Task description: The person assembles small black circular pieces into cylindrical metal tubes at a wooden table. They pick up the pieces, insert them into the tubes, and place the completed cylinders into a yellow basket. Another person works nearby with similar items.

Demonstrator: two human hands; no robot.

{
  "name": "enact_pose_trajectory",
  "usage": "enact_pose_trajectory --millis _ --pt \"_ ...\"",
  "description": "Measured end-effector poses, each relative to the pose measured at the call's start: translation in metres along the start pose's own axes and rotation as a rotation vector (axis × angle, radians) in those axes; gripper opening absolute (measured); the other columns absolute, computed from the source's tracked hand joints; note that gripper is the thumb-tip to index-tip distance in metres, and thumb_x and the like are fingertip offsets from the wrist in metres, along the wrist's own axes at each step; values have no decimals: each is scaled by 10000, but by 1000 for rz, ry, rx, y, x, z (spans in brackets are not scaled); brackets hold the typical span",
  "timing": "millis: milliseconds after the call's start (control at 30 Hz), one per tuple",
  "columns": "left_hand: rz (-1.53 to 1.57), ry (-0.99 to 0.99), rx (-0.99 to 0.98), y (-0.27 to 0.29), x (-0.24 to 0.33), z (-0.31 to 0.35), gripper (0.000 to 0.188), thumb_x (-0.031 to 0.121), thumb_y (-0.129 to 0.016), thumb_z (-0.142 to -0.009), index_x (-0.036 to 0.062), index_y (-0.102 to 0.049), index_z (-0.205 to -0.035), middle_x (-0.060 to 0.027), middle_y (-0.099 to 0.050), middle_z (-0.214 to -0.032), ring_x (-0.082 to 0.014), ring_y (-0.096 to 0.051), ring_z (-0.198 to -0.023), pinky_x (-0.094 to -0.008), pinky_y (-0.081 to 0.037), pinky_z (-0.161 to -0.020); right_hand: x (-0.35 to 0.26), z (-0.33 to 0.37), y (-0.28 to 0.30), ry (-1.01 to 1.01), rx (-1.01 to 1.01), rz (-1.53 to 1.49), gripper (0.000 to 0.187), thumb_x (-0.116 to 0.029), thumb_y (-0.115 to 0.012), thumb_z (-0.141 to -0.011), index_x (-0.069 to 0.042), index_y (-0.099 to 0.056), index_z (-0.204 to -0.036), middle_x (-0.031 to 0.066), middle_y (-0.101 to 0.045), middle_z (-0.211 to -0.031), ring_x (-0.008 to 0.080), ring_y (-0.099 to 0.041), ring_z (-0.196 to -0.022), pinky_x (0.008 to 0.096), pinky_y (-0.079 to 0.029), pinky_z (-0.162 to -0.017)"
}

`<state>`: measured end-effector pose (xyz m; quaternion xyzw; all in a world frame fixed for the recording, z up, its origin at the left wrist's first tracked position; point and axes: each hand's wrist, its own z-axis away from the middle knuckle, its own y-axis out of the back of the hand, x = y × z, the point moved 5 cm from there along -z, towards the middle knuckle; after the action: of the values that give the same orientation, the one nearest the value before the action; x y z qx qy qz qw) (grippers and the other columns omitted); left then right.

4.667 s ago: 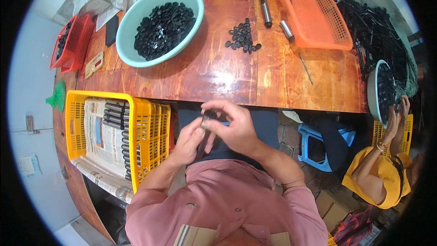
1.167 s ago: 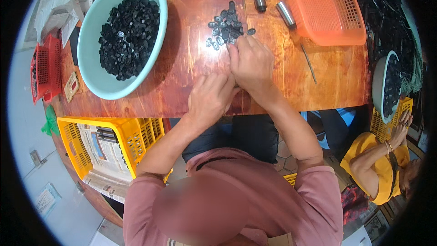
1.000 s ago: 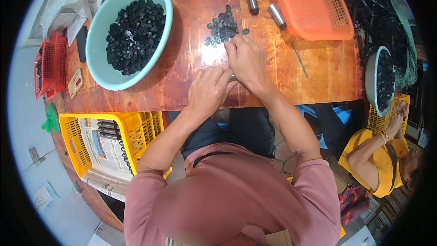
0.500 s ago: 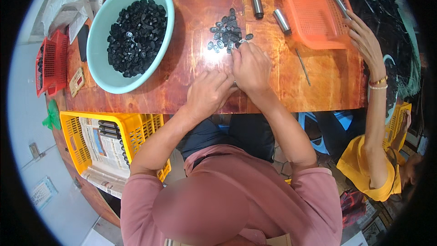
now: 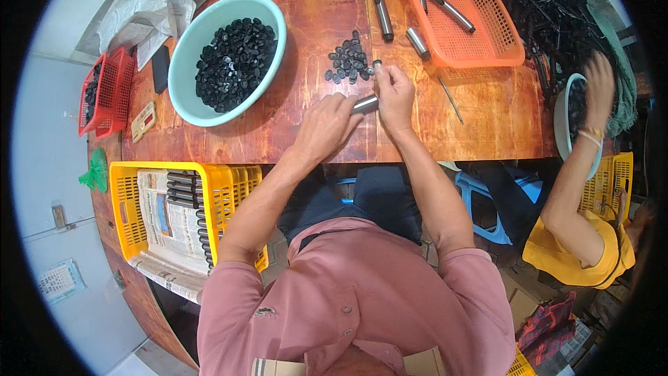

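My left hand is closed around a silver-and-dark metal tube, whose end sticks out to the right, just above the wooden table. My right hand is beside the tube's end, thumb and forefinger pinching a small dark cap-like piece. Whether the right hand also touches the tube, I cannot tell. Just left of those fingertips lies a loose pile of small black oval pieces. Many more black pieces fill a pale blue basin at the left.
An orange basket holds metal tubes; other tubes and a thin rod lie nearby. Left are red baskets; below the table edge, a yellow crate holds dark tubes and newspaper. A co-worker's hand reaches over dark parts.
My right hand has lifted slightly from the pile with a small piece, and the tube in my left hand now shows. The co-worker's hand has left a tube in the orange basket and moved right.
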<state>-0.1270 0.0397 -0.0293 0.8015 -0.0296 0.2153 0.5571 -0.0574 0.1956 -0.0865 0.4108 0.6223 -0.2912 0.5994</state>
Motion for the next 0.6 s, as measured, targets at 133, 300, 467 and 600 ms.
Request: enact_pose_trajectory --millis 133,300,467,600 --pt "1121 700 -75 -16 -21 15 274 255 -606 -1027 10 -656 -1139 -99 -674 -883 -210 -641 -679 -351 -533 -629 -14 6 6 65 34 46 325 -268 -643 -992 -15 -666 -790 80 -600 -647 172 -578 -592 344 -449 -593" --pt "1702 872 8 -24 -30 28 390 281 -384 -1115 -16 -541 -1312 -141 -682 -950 -177 -645 -721 -307 -568 -672 -12 9 -1 7 -138 -2 232 -217 -666 -960 -10 -684 -856 94 -633 -705 166 -593 -636 338 -467 -616" --pt "1861 865 80 -27 -33 41 362 262 -404 -1112 -36 -569 -1236 -166 -685 -992 -212 -667 -802 -337 -580 -742 -55 47 9 315 -404 280 151 -90 -742 -826 -8 -688 -940 115 -650 -881 249 -627 -821 369 -507 -746" --pt "1876 835 131 -31 -32 42 320 228 -437 -1103 -41 -578 -1204 -175 -684 -1006 -224 -678 -835 -353 -588 -767 -45 54 7 515 -476 388 143 -37 -732 -813 -14 -712 -953 137 -649 -942 344 -622 -910 401 -502 -832"
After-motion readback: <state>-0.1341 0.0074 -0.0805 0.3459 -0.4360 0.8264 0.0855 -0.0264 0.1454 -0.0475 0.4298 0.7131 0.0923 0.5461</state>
